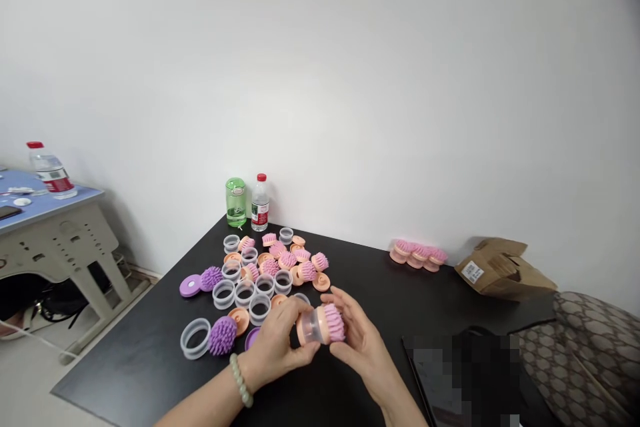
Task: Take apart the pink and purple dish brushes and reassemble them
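Between my hands is a scrub brush lying on its side, with pink bristles, a clear middle ring and a peach cap. My left hand, wearing a beaded bracelet, grips its cap end and ring. My right hand curls around the bristle end, thumb below and fingers above. Left of them lie several clear rings, pink bristle heads and peach caps. A purple bristle head is near my left wrist, and a purple lid lies farther left.
At the back right, pink brushes stand in a row against the wall beside a crumpled brown paper bag. A green container and a water bottle occupy the back corner. A dark, partly pixelated object lies at right on the black table.
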A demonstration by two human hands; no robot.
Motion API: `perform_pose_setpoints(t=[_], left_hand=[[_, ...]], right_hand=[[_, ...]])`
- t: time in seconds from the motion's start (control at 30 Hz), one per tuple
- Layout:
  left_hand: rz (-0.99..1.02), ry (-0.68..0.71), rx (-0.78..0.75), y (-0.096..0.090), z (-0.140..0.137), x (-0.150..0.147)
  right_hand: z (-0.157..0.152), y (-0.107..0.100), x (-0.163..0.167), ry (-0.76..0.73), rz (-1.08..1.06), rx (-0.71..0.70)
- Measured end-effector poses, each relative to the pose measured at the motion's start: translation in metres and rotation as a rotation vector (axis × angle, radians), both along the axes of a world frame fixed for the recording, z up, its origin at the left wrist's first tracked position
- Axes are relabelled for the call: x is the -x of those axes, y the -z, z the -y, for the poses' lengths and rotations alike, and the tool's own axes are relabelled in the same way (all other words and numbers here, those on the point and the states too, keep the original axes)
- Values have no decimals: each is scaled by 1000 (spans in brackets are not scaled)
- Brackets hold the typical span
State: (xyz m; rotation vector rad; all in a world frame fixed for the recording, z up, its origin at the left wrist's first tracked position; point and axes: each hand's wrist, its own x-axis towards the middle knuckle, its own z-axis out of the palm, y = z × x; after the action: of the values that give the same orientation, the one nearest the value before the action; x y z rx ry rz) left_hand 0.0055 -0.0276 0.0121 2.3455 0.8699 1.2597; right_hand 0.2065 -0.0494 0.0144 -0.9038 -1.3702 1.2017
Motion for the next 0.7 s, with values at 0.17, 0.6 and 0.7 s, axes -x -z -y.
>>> perform_pose_setpoints(t=[0.17,0.6,0.7], left_hand=[[-17,2,-14,1,1,-1],[-65,26,139,3,-1,2],[-102,26,159,6,-2,5]], right_hand=[[0,2,2,31,102,65],[6,-8,3,-89,63,63],[6,-8,5,-106,41,79]])
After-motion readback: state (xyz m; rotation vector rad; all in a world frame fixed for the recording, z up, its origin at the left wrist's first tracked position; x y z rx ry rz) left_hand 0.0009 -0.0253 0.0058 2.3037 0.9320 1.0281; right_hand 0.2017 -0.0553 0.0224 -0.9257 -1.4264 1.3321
